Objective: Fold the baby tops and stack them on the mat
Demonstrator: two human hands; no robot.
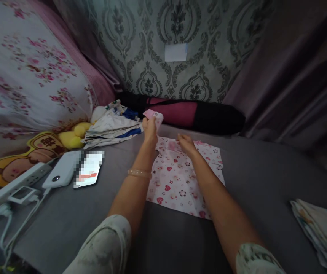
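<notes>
A white cloth garment [177, 182] printed with red hearts, pink patches and small dark flowers lies spread on a grey bed sheet. My left hand [150, 131] is closed around a raised pink and white piece of printed fabric [158, 117] beyond its far left corner. Whether that piece joins the garment, I cannot tell. Over the garment's far edge is my right hand [186, 144], its fingers curled together; what they hold, if anything, is hidden. A pink trim [199, 142] shows beside it. My left wrist wears a pale bangle [139, 173].
Crumpled white and blue clothing [113, 127] and a yellow plush cushion [43, 148] lie on the left. Nearer are a phone [90, 171], a white power bank [64, 169] and a power strip [15, 186] with cables. A black and maroon long bag [177, 114] lies behind; folded cloth [323, 228] is at right.
</notes>
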